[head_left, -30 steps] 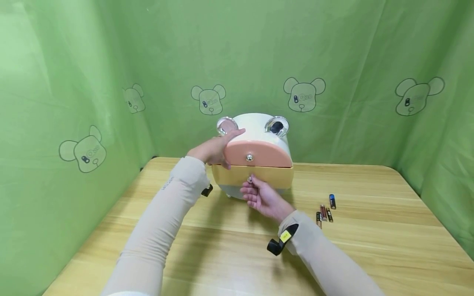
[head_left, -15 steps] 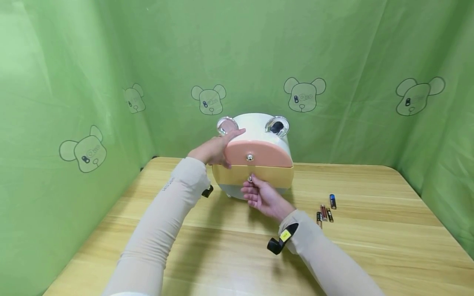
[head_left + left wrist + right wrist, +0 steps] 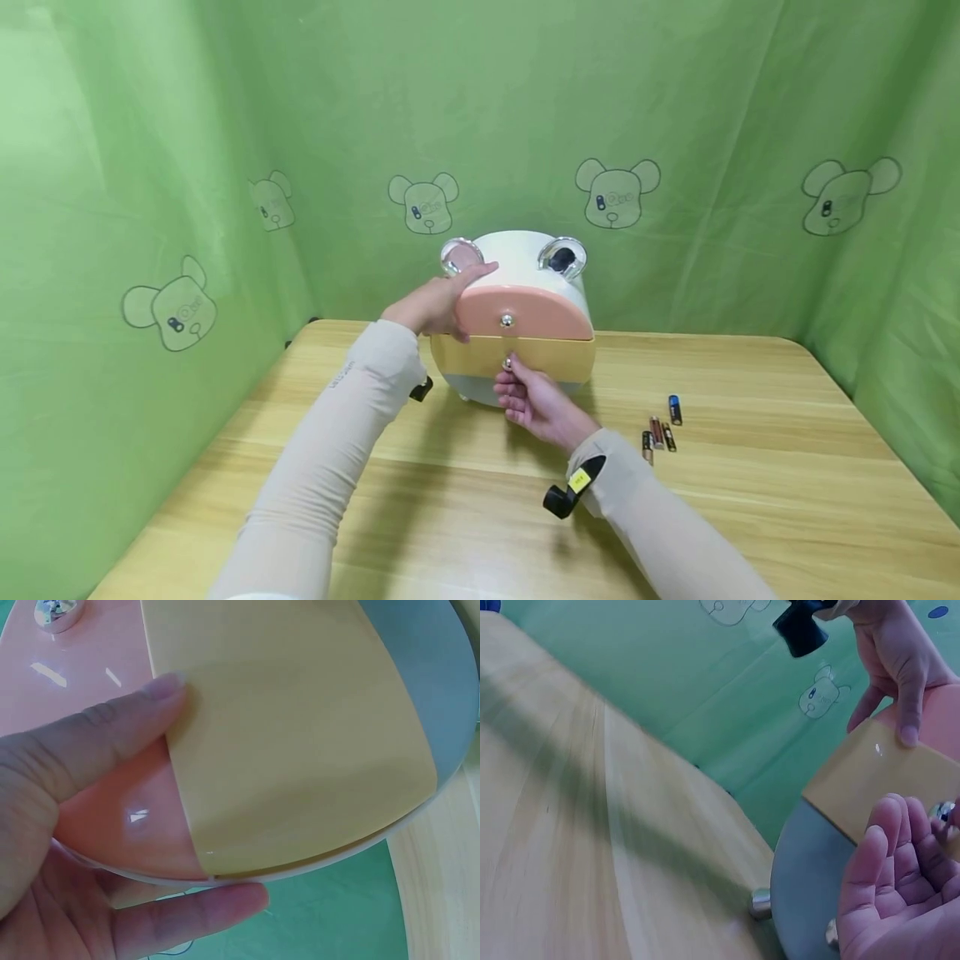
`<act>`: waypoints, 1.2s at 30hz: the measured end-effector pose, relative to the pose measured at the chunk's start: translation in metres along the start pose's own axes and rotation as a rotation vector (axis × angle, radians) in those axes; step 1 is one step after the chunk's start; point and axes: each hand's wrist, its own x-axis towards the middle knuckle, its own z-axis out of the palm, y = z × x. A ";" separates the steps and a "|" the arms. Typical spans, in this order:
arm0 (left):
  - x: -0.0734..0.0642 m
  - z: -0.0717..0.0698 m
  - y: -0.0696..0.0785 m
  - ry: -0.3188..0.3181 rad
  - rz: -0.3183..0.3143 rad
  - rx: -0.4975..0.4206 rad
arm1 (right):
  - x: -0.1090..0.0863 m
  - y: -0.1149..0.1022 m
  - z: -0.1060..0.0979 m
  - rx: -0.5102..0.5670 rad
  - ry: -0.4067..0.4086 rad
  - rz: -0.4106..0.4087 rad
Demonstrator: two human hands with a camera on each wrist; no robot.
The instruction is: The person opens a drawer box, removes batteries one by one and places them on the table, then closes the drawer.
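Note:
A small drawer cabinet [image 3: 513, 258] with a rounded white top and two shiny ears stands on the table. Its upper drawer front [image 3: 547, 315] is pink, the one below [image 3: 558, 357] yellow, and the base [image 3: 442, 682] grey-blue. My left hand [image 3: 435, 307] grips the cabinet's left side, thumb on the front near the pink-yellow seam and fingers around the edge. With thumb and index finger, my right hand [image 3: 542, 407] pinches the silver knob [image 3: 507, 363] of the yellow drawer; its other fingers are loosely bent. A narrow gap shows along the yellow front's side edge in the left wrist view.
Several loose batteries [image 3: 656, 432] lie on the wooden table [image 3: 780, 467] right of the cabinet. Green curtains [image 3: 517, 108] printed with bear heads enclose the back and sides. Small metal feet [image 3: 760, 904] support the cabinet.
My right hand's fingers have shifted very slightly to the right, still at the knob. The left hand, cabinet and batteries look the same.

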 end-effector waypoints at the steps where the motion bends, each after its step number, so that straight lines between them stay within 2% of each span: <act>1: 0.000 0.000 0.000 -0.001 -0.001 0.002 | 0.000 0.001 -0.002 0.000 0.004 0.002; 4: 0.000 0.001 0.001 -0.003 -0.021 -0.015 | -0.001 0.004 -0.007 -0.021 -0.002 0.001; 9: -0.001 -0.001 0.001 -0.015 -0.043 -0.056 | -0.001 0.008 -0.020 -0.194 -0.002 0.005; 14: -0.002 -0.002 0.001 -0.023 -0.053 -0.070 | 0.001 0.013 -0.030 -0.365 0.033 0.023; 21: -0.002 -0.001 0.001 -0.014 -0.041 -0.050 | 0.004 0.022 -0.031 -0.464 0.124 0.061; 25: -0.001 0.000 0.001 -0.006 -0.029 -0.042 | 0.007 0.026 -0.029 -0.449 0.164 0.076; 36: -0.003 -0.002 0.002 -0.014 -0.031 -0.064 | 0.012 0.037 -0.016 -0.218 0.189 0.100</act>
